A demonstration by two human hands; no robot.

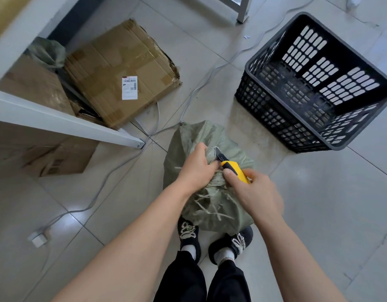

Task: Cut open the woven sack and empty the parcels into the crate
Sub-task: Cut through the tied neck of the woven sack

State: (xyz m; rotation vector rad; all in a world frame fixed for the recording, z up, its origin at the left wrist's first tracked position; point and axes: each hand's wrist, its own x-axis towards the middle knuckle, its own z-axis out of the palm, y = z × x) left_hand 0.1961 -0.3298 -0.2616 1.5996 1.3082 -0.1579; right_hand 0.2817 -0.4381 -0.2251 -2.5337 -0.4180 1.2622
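Note:
A green woven sack (201,136) stands on the tiled floor just in front of my feet, its neck bunched and tied. My left hand (198,168) grips the gathered neck. My right hand (253,190) holds a yellow and black utility knife (232,168), whose blade points up and left into the bunched fabric beside my left fingers. Loose frayed strands hang from the sack below my hands. A black slatted plastic crate (275,110) sits on the floor to the upper right, with nothing visible inside. The parcels are hidden in the sack.
A worn cardboard box (120,70) with a white label lies to the upper left, beside a white table frame (64,123) with more boxes under it. Grey cables (114,171) run across the floor to a white plug (38,238). A metal leg (242,9) stands at the top.

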